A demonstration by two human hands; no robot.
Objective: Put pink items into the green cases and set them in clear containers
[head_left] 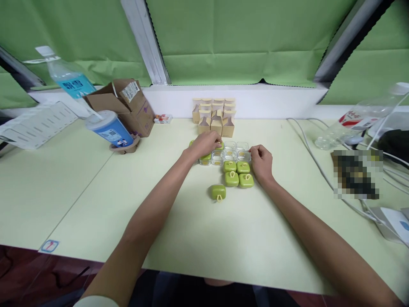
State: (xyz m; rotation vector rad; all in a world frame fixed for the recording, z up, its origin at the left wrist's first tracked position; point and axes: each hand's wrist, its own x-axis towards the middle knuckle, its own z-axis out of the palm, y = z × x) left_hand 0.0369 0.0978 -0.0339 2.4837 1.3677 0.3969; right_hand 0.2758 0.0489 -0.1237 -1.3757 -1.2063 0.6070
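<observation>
Several clear containers [230, 154] stand in rows at the middle of the table. My left hand [207, 144] reaches over their left part, its fingers closed on a green lid [220, 146]; other green lids show under and beside it. At the right end of the rows is my right hand [262, 161], curled, its thumb and forefinger against the edge of a clear container [244, 156]. In front of the rows sit several green cases [231, 179] with small yellow loops. One more green case [218, 192] lies apart, nearer to me.
Small open cardboard boxes [216, 123] stand behind the containers by the wall. At the left are a brown carton [136, 106], a blue cup [110, 130] and a bottle [72, 81]. Cables [315, 162] and a clear bottle [351, 121] lie at the right.
</observation>
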